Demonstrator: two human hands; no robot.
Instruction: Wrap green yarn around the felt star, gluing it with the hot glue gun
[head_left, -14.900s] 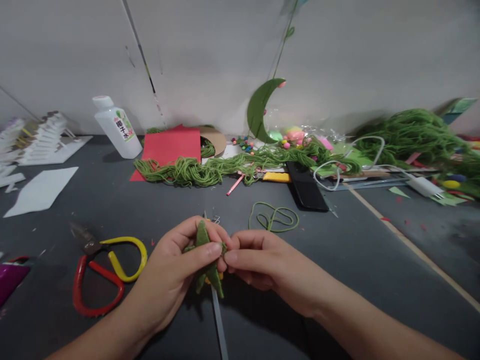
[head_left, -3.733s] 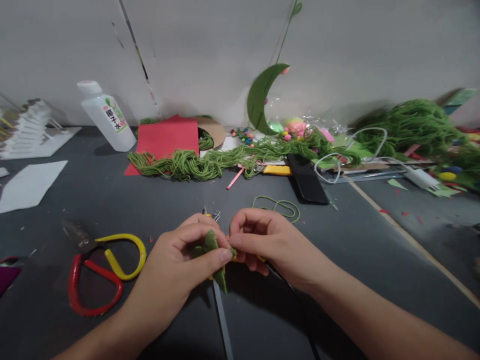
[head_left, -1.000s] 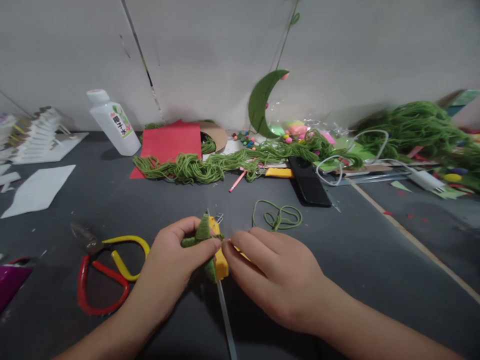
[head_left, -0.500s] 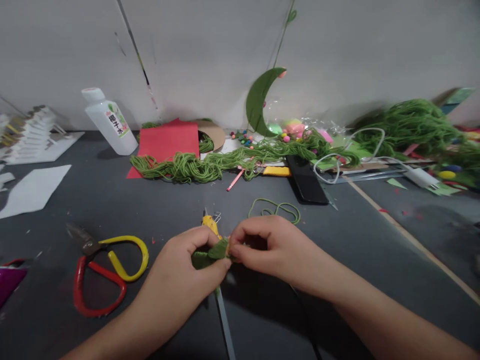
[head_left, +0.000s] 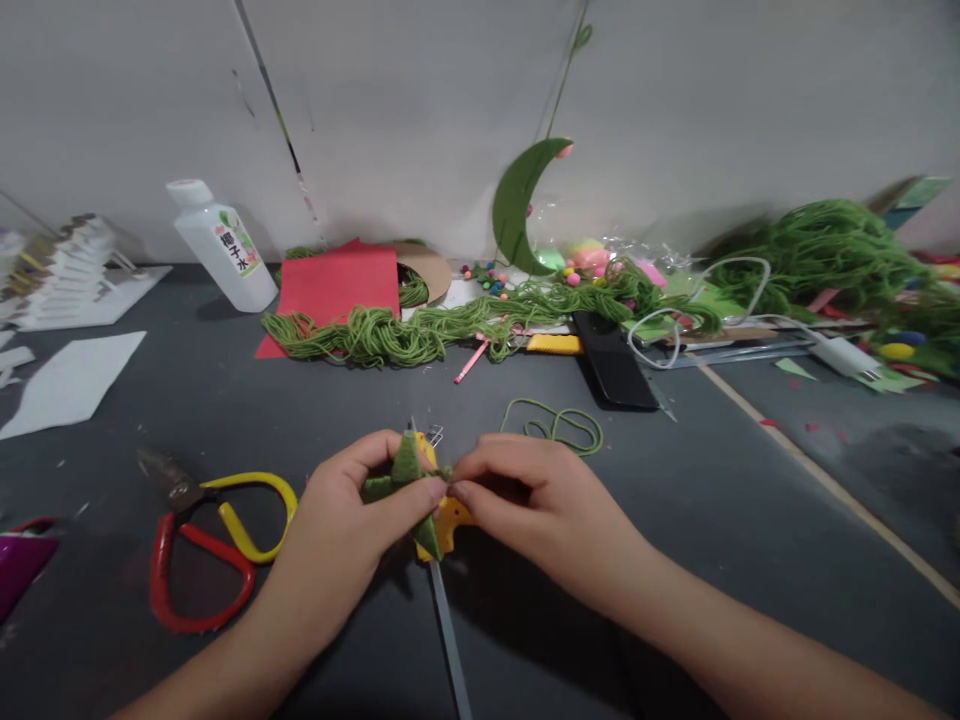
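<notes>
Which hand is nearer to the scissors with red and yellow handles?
Left. The left hand, holding a green star, is just right of the scissors; the right hand is farther right.

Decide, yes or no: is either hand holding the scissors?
No, the scissors lie on the table, while the left hand holds the green star and the right hand is at its edge.

- Worktop (head_left: 337,400): dk grey, pale seam (head_left: 795,454) on R
- L: wht sheet (head_left: 71,385); wht bottle (head_left: 225,250) standing behind
- Nearer: scissors (head_left: 184,492) w/ red + yel. handles
- Ctr: yel. glue gun (head_left: 452,520) w/ clear stick (head_left: 450,640)
- R of it: grn cord (head_left: 556,425), loosely coiled
- Back: grn yarn hank (head_left: 420,335), L end over red card (head_left: 345,280); blk phone (head_left: 619,370) just in front
</notes>
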